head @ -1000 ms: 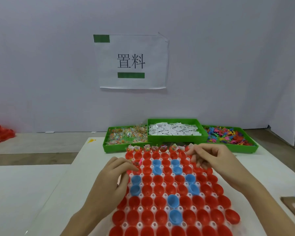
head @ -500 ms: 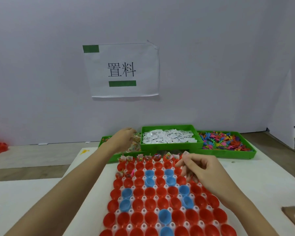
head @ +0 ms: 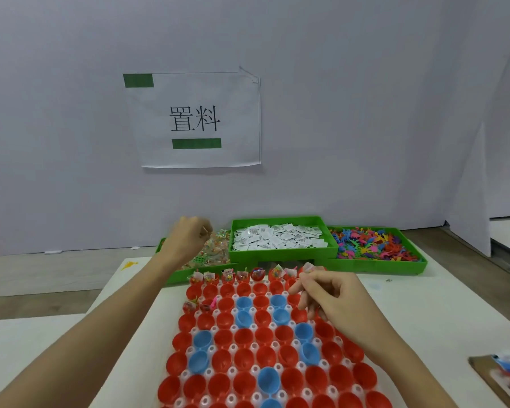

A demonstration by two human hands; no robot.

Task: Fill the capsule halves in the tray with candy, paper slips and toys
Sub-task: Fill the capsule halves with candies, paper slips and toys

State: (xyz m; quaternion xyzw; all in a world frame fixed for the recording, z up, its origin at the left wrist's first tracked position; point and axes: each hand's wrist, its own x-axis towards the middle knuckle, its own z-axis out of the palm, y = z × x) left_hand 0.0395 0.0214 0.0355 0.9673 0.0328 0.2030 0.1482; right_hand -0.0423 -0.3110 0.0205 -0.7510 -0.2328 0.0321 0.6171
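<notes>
A worker's left hand reaches into the far-left candy bin, fingers curled, seemingly pinching a piece, while the right hand, fingers bunched on something small, hovers over the capsule tray on the surface, whose far row is already filled.
</notes>
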